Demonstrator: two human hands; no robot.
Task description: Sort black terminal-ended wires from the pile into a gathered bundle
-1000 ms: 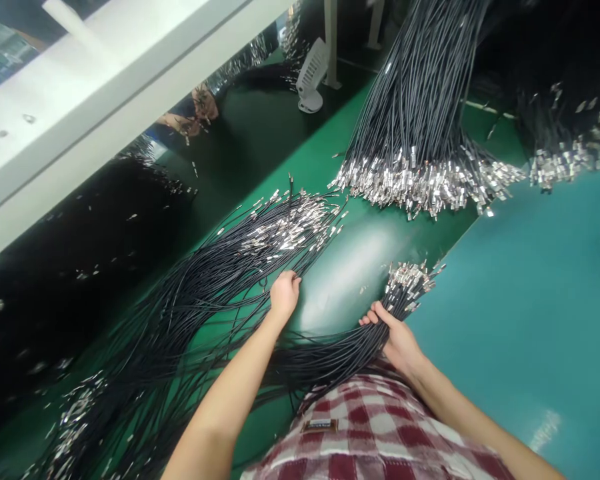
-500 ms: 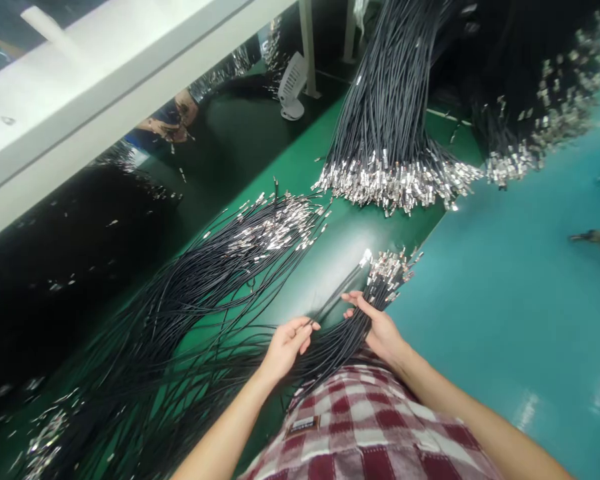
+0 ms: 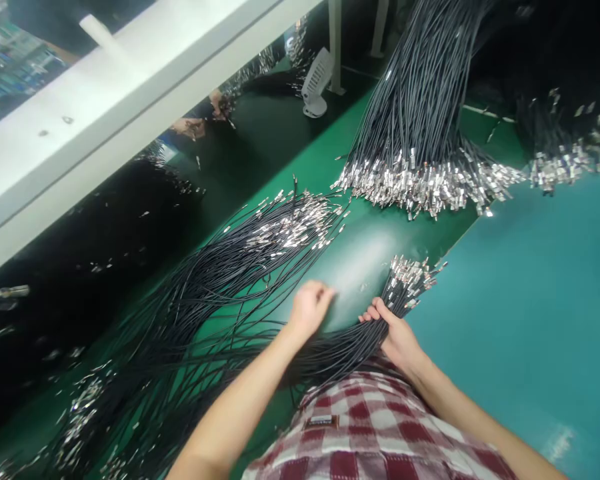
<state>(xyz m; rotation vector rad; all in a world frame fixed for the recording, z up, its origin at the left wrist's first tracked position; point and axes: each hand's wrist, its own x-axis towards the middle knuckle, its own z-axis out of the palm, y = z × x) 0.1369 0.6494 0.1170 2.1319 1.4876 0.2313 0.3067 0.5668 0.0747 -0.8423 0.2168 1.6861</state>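
I had my right hand [image 3: 399,339] wrapped around a gathered bundle of thin black wires with silver metal terminals [image 3: 380,320], fingers curled shut over the strands with the thumb pressed on top. The crimped ends of that bundle fanned out just beyond my fingertips, up and to the right. My left hand [image 3: 310,308] sat just beside it, knuckles up, fingers bent loosely together over the bare green work surface [image 3: 360,257]; I could not tell whether it pinched a strand or only rested there.

Judging by how things lay, the sorting was only partly done. The bundle in my right hand was modest, while a large loose spread of black wires with shiny terminals [image 3: 240,260] lay to the left of my left fingers, tangled and running down toward the lower left. Well beyond my fingertips hung a thick hank of dark wires ending in a row of silver terminals [image 3: 420,180], and a second hank [image 3: 570,160] hung further right. A small white desk fan [image 3: 314,87] stood far ahead, near a white metal beam [image 3: 130,100]. My red and white checked shirt [image 3: 380,433] filled the near edge.
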